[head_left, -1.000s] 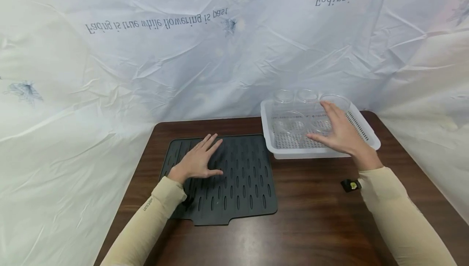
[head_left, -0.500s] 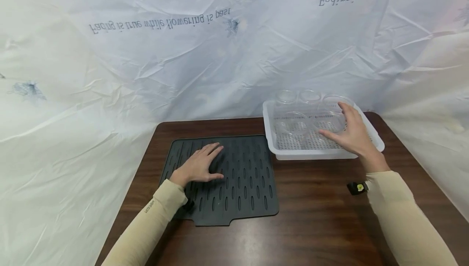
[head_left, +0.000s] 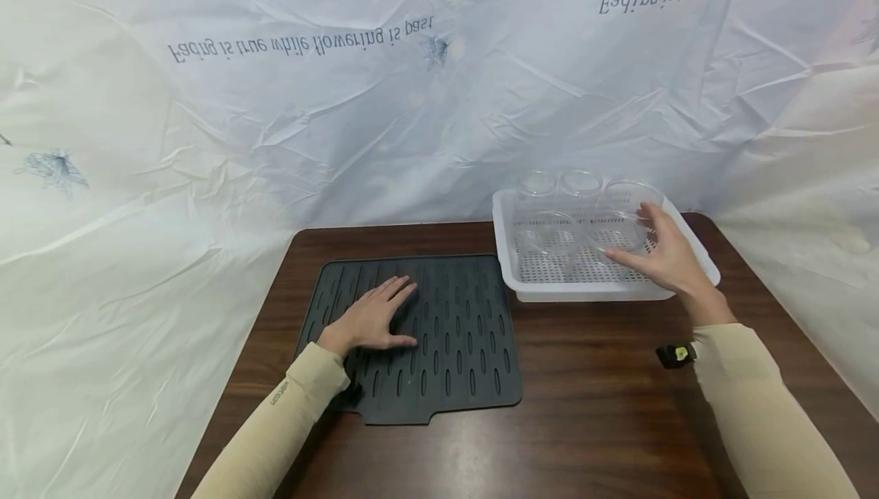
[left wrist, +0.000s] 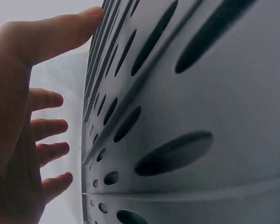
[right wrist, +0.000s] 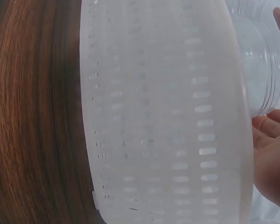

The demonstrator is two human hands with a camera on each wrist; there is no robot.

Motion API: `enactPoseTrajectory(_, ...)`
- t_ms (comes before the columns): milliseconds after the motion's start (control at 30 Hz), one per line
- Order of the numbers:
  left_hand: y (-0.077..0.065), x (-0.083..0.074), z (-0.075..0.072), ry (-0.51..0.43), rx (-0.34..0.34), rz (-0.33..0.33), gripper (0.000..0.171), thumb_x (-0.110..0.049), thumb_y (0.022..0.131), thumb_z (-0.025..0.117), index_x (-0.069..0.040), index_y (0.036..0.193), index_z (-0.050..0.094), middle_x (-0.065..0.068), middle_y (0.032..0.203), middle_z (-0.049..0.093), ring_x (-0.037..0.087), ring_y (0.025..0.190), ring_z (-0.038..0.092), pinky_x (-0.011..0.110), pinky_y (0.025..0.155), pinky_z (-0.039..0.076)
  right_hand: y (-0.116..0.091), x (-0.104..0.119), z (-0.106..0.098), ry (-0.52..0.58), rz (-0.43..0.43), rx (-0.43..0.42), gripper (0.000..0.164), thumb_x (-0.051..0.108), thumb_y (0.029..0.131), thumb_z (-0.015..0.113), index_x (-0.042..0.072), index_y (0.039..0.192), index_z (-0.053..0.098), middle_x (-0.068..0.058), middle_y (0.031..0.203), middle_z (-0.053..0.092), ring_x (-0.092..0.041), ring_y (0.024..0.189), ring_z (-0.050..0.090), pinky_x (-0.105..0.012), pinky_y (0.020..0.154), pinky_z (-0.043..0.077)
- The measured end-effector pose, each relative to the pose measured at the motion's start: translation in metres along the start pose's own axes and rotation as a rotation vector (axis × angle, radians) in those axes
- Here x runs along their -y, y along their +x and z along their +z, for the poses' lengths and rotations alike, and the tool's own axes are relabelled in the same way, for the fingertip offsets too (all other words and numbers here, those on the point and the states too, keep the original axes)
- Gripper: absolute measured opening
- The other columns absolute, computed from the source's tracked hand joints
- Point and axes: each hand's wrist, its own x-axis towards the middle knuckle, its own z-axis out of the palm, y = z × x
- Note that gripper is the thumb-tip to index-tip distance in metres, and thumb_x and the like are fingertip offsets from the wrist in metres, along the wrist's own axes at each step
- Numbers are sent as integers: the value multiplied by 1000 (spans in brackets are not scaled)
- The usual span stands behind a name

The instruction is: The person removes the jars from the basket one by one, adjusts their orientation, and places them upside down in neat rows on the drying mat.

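My right hand (head_left: 664, 256) is at the right side of a white perforated basket (head_left: 570, 288). Its fingers and thumb curve round the front right clear cup (head_left: 618, 235), one of several see-through round vessels there. The right wrist view has fingers (right wrist: 272, 129) against the wall of the cup (right wrist: 259, 60), just past the basket rim, with the thumb by its other side. Over the dark grey drying mat (head_left: 467, 346), my left hand (head_left: 371, 320) spreads its fingers and holds nothing. The left wrist view puts its thumb (left wrist: 60, 35) close to the slotted surface.
Two small clear cups (head_left: 581, 182) and a wider clear vessel (head_left: 633, 192) stand along the basket's back. Another clear cup (head_left: 552, 232) is at its front left. Behind the brown wooden table (head_left: 549, 438) hangs a wrinkled white sheet (head_left: 412, 133) with printed lettering.
My right hand has moved right and slightly down, from above the basket to the front right cup, its fingers drawing closer together. My left hand has sunk a little nearer the mat.
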Motion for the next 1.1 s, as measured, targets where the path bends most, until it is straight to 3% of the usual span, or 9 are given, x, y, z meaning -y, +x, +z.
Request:
enactPoseTrajectory(233, -3, 1, 2, -5, 10, 0, 103, -70, 81, 62, -13, 157, 23, 14, 162, 19, 36, 148, 20, 56, 116, 26, 2, -10, -3, 68, 58, 103, 110, 31, 77, 84, 6, 156, 12, -31, 155, 21, -50, 142, 23, -66, 110, 26)
enactPoseTrajectory(467, -6, 3, 6, -31, 48, -32, 105, -72, 80, 62, -15, 157, 21, 13, 163, 17, 36, 149, 16, 57, 117, 24, 6, -16, -1, 82, 68, 141, 113, 30, 76, 85, 8, 157, 9, -29, 155, 24, -51, 138, 29, -70, 107, 25)
enactPoseTrajectory(700, -9, 5, 13, -33, 78, -49, 103, -73, 80, 60, -15, 157, 23, 13, 163, 15, 36, 150, 13, 57, 119, 19, 11, -19, 4, 171, 56, 188, 115, 15, 73, 87, 5, 156, 8, -31, 154, 26, -50, 140, 28, -69, 108, 26)
enactPoseTrajectory(867, -7, 5, 13, -18, 99, -41, 99, -74, 81, 58, -17, 156, 27, 13, 163, 15, 36, 150, 14, 56, 119, 18, 13, -22, 7, 135, 72, 193, 114, 14, 73, 87, -1, 154, 9, -34, 151, 28, -51, 138, 31, -66, 108, 29)
enactPoseTrajectory(1100, -7, 6, 14, -13, 132, -50, 102, -75, 80, 57, -18, 157, 22, 11, 164, 11, 34, 151, 11, 54, 120, 16, 13, -25, 10, 25, 63, 144, 114, 33, 70, 90, -2, 151, 19, -33, 146, 36, -50, 133, 39, -66, 105, 31)
